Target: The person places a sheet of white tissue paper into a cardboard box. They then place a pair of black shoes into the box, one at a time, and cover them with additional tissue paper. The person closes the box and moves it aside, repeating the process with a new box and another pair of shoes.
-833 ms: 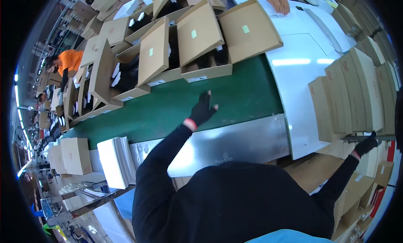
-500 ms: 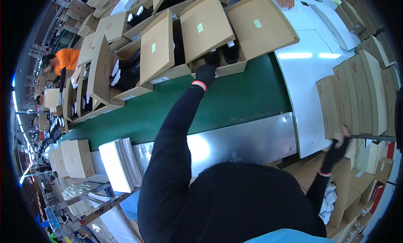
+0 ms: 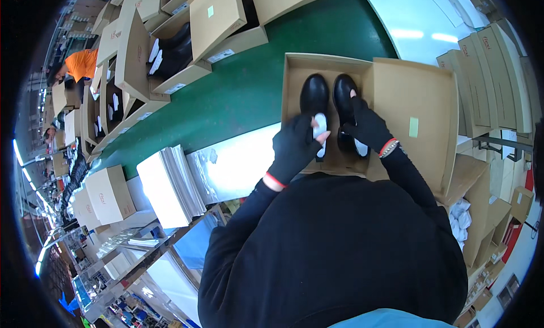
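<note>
Curling left hand (image 3: 296,148) on white wad (image 3: 320,125), right hand (image 3: 368,125) gripping black shoe (image 3: 344,98)

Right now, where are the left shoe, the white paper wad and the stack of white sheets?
left shoe (image 3: 314,93): head view, on its glossy black toe cap.
white paper wad (image 3: 321,124): head view, on its upper rounded part.
stack of white sheets (image 3: 161,183): head view, on the top sheet.

- The head camera sits above the open shoe box (image 3: 317,90), looking steeply down over the person's own chest.
- The box lies close, just right of centre; the green conveyor belt (image 3: 238,95) runs beyond it towards the upper left.
- Fisheye bending curves edges away from the box.
</note>
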### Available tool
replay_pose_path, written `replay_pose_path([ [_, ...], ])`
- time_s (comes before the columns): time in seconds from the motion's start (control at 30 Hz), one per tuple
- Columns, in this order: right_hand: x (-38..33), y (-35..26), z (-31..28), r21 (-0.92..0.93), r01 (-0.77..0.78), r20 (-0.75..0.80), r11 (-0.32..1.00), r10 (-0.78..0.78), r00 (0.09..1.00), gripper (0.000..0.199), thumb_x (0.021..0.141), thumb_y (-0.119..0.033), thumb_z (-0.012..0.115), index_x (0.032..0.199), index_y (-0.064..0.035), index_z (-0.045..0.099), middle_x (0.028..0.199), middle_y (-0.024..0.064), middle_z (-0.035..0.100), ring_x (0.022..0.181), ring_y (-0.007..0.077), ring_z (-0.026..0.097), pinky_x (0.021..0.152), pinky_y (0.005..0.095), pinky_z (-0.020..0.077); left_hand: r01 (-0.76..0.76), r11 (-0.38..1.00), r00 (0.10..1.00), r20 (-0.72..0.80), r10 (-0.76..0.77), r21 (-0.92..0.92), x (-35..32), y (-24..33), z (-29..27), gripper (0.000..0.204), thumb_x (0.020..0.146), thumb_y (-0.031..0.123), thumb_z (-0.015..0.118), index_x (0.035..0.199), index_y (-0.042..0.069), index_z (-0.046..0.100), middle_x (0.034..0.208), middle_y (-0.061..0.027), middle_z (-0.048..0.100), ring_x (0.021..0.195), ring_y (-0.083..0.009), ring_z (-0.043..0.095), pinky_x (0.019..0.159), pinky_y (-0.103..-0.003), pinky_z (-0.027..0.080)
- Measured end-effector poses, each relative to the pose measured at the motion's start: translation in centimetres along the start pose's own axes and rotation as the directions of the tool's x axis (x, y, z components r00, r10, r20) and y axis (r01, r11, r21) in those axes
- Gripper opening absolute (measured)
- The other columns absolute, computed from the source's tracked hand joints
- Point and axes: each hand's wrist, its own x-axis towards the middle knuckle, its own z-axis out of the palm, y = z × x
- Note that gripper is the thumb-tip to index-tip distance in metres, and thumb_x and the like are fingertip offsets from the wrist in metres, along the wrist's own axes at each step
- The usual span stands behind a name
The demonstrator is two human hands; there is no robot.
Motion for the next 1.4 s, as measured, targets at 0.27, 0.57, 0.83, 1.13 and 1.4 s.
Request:
replay_pose_path([
  [0.27, -0.1, 2.0, 2.6, 0.246, 0.127, -0.354, 0.961, -0.033, 0.935, 0.022, 0.08, -0.015, 0.064, 0.1, -0.0092, 0.067, 0.092, 0.0144, 0.066, 0.081, 0.0302, 0.065, 0.072, 0.0393, 0.0507, 0.08, 0.975, 0.997, 0.031, -0.075, -0.207, 0.5, -3.0, 2.7, 0.072, 0.069, 0.016, 0.074, 0.132, 0.011, 0.038, 0.12, -0.0178, 0.051, 0.108, -0.0406, 0.056, 0.085, -0.046, 0.048],
  [0.57, -4.9, -14.2, -5.8, 0.459, 0.378, -0.356, 0.804, -0.224, 0.907, 0.014, 0.076, 0.0, 0.058, 0.087, -0.0034, 0.067, 0.079, 0.0036, 0.062, 0.072, 0.0116, 0.06, 0.065, 0.0264, 0.0445, 0.102, 0.809, 0.948, -0.189, -0.255, -0.579, -11.3, -3.1, -14.1, 0.073, 0.07, 0.006, 0.068, 0.137, 0.003, 0.039, 0.124, -0.0119, 0.053, 0.106, -0.0221, 0.059, 0.087, -0.033, 0.049],
  [0.83, 2.0, -28.2, 5.1, 0.314, 0.677, -0.196, 0.666, -0.652, 0.732, 0.012, 0.081, -0.004, 0.06, 0.091, -0.0023, 0.065, 0.089, 0.0079, 0.064, 0.082, 0.0199, 0.063, 0.074, 0.0302, 0.0473, 0.154, 0.963, 0.736, -0.624, -0.261, -0.221, -21.1, -7.4, -17.9, 0.068, 0.07, -0.002, 0.065, 0.134, 0.004, 0.042, 0.121, -0.0129, 0.053, 0.105, -0.025, 0.059, 0.082, -0.035, 0.051],
  [1.13, 0.7, -29.0, 15.6, 0.68, 0.422, 0.236, 0.599, -0.725, 0.647, 0.016, 0.087, -0.011, 0.067, 0.096, 0.0024, 0.067, 0.084, 0.0041, 0.067, 0.078, 0.0092, 0.059, 0.069, 0.0256, 0.048, 0.352, 0.862, 0.424, -0.76, -0.494, -0.364, -27.8, -14.5, -12.9, 0.021, 0.084, 0.011, 0.068, 0.104, 0.005, 0.063, 0.091, -0.0096, 0.064, 0.079, -0.0227, 0.067, 0.069, -0.033, 0.051],
  [1.4, -0.4, -18.4, 10.1, 0.238, 0.475, 0.198, 0.848, -0.521, 0.831, 0.024, 0.079, -0.019, 0.076, 0.075, -0.0027, 0.059, 0.06, 0.0017, 0.053, 0.053, 0.0102, 0.047, 0.052, 0.0284, 0.0366, 0.808, 0.521, -0.397, -0.907, 0.141, -0.273, -51.6, -15.8, -21.7, 0.039, 0.1, 0.035, 0.044, 0.076, 0.006, 0.057, 0.057, -0.0048, 0.05, 0.051, -0.0188, 0.049, 0.051, -0.036, 0.037],
])
